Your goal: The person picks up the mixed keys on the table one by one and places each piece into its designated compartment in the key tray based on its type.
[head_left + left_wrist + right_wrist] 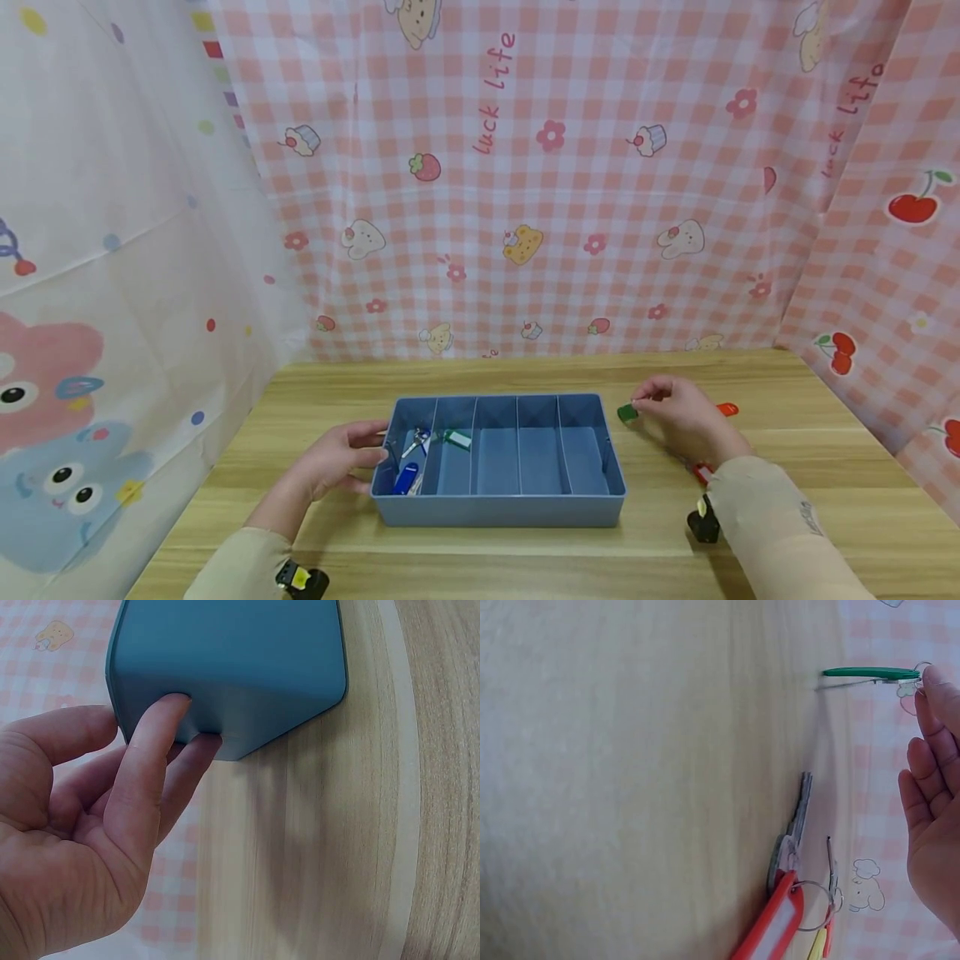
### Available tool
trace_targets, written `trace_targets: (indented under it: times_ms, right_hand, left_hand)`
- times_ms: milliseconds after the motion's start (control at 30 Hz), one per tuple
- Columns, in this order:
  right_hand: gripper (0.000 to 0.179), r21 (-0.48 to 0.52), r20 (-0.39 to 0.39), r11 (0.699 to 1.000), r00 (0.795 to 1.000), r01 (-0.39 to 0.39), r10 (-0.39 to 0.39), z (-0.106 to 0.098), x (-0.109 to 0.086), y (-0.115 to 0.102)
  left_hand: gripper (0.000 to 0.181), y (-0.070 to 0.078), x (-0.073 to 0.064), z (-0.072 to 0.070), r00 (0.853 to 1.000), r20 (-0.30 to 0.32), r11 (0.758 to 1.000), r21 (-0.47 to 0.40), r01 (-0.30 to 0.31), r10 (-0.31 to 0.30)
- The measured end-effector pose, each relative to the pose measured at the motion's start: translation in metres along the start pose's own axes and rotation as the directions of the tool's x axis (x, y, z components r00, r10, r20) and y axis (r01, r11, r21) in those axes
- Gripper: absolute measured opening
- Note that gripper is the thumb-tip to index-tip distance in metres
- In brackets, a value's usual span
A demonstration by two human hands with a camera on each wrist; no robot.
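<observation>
A blue-grey tray (498, 510) with several compartments stands on the table. My left hand (345, 458) is at its left end, fingertips touching the outer wall in the left wrist view. Between thumb and forefinger, my right hand (678, 408) pinches the metal ring of a green key tag (870, 673), just right of the tray. A key (847, 685) hangs beside that tag, both close over the table. The leftmost compartment holds a blue key tag (406, 478) and keys (415, 442). Another green key tag (457, 439) lies in the second compartment.
Under my right forearm, a red key tag (703, 473) with keys lies on the wooden table (525, 562). An orange-red tag (727, 409) is behind the right hand. A yellow tag (817, 945) shows partly in the right wrist view. Patterned cloth (555, 192) hangs behind the table.
</observation>
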State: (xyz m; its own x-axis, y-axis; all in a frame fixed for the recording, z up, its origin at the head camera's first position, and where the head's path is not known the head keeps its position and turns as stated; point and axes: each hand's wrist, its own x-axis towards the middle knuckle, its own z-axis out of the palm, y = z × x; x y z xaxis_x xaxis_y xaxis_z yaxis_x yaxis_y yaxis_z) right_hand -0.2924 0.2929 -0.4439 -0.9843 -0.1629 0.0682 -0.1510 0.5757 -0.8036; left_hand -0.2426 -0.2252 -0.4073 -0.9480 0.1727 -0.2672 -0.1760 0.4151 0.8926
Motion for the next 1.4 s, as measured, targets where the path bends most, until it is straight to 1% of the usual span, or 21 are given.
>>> trace_targets:
  times_ms: [100, 300, 600, 667, 900, 1167, 1400]
  right_hand:
    - [0.015, 0.003, -0.016, 1.000, 1.000, 0.006, -0.006, -0.001, 0.000, -0.002]
    - [0.016, -0.021, -0.062, 0.998, 0.996, 0.066, -0.067, -0.004, -0.002, -0.009]
    - [0.017, -0.060, -0.106, 0.989, 0.984, 0.136, -0.142, -0.007, -0.006, -0.025]
    - [0.018, -0.049, -0.111, 0.989, 0.983, 0.141, -0.145, -0.007, -0.007, -0.029]
    - [0.023, -0.050, -0.135, 0.992, 0.984, 0.113, -0.118, -0.007, -0.009, -0.043]
    - [0.020, -0.006, -0.160, 0.983, 0.970, 0.183, -0.182, -0.003, -0.010, -0.064]
    - [0.022, 0.028, -0.172, 0.979, 0.966, 0.202, -0.195, 0.003, -0.013, -0.086]
  left_hand:
    - [0.055, 0.001, 0.000, 0.000, 1.000, 0.000, 1.000, 0.006, 0.000, 0.000]
    - [0.055, 0.002, 0.000, 0.000, 1.000, 0.011, 1.000, 0.012, -0.010, 0.010]
    - [0.055, 0.001, 0.000, 0.000, 1.000, -0.004, 1.000, 0.010, -0.005, 0.005]
    - [0.055, 0.001, 0.000, 0.000, 1.000, -0.004, 1.000, 0.008, -0.004, 0.004]
    - [0.054, 0.001, -0.001, 0.000, 1.000, -0.005, 1.000, 0.011, 0.000, 0.000]
    - [0.054, 0.002, -0.002, 0.000, 1.000, 0.003, 1.000, 0.010, -0.001, 0.001]
    - [0.053, 0.003, -0.003, 0.001, 1.000, -0.004, 1.000, 0.017, 0.004, -0.004]
